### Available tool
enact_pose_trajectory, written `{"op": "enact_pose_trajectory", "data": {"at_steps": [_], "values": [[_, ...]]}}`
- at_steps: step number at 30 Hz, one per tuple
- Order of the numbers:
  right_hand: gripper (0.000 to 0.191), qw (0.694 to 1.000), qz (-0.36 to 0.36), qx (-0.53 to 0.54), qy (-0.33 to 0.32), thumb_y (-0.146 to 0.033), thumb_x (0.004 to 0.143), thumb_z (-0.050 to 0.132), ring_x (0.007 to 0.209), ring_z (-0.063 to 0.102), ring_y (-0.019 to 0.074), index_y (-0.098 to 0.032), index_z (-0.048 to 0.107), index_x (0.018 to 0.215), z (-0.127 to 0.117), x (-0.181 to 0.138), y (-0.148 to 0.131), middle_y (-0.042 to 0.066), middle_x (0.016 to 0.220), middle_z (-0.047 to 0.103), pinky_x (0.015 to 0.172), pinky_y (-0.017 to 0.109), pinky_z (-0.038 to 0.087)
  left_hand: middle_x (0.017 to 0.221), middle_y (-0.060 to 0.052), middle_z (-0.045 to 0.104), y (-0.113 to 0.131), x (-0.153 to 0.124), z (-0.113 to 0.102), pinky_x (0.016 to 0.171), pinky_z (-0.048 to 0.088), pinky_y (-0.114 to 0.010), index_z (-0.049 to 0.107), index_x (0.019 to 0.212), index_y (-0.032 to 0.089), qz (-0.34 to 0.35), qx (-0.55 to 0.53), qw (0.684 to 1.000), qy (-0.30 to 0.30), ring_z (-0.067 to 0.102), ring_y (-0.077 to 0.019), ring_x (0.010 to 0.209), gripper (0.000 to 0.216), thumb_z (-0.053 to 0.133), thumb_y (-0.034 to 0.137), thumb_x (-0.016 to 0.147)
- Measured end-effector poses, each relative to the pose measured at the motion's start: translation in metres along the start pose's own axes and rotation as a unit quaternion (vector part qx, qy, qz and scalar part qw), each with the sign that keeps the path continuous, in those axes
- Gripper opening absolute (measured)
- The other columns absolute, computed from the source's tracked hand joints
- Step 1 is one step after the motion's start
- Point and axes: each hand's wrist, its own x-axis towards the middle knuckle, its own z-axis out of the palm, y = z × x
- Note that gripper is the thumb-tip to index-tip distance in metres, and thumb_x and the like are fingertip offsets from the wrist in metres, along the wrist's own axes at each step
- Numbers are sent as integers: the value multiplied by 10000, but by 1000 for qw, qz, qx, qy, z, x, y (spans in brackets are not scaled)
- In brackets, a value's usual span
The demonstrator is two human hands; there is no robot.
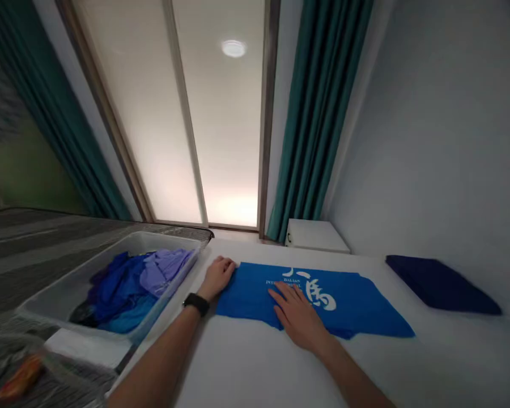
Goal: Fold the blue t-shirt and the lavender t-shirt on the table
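The blue shirt (348,297) lies flat on the white tabletop (246,362), closer to the far edge than to the near one. Its long axis runs from left to right, with the right end a little nearer to the person. From the left hand (218,276), almost all the cloth extends to the right; this hand touches the left end, beside the tabletop's left edge. Its fingers are bent and close together, but I cannot tell whether they pinch the fabric. The right hand (300,317) is nearer to the middle: it rests with spread fingers and grips nothing.

The slanted right end points towards the tabletop's right edge, where a navy folded cloth (437,286) lies apart. The white print (321,297) faces up, its letters upright for the person.
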Motion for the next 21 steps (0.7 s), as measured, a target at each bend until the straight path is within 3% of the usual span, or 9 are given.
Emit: {"op": "enact_pose_trajectory", "data": {"at_steps": [5,12,17,21], "values": [[460,1000,11,10,23,-369,1024,282,1419,313,235,-257,447,1438,2,0,-3,61,1525,392,1174,488,227,1036,-75,644,12,-3,7,908,362,-418,686,945,219,-26,53,998,26,536,-274,1056,307,478,445,942],[506,999,19,26,3,-409,1030,211,1443,256,219,-247,394,1473,-2,-3,-6,55,1555,335,1191,462,148,1074,-83,650,14,-4,9,887,388,-432,658,996,210,-10,132,990,41,550,-266,1048,272,416,332,973],[636,999,43,31,-3,-559,993,218,1470,162,241,-208,282,1520,2,-1,-12,76,1588,228,1193,493,62,1334,-109,581,34,-13,7,1111,265,-463,529,1323,172,113,143,977,112,479,-252,1258,388,353,270,992],[657,998,51,25,-1,-538,997,196,1473,150,233,-148,272,1520,5,1,-16,89,1582,231,1196,486,38,1493,-112,438,56,-26,29,1156,259,-417,422,1434,127,208,146,966,48,349,-235,1399,488,310,338,1008]]}}
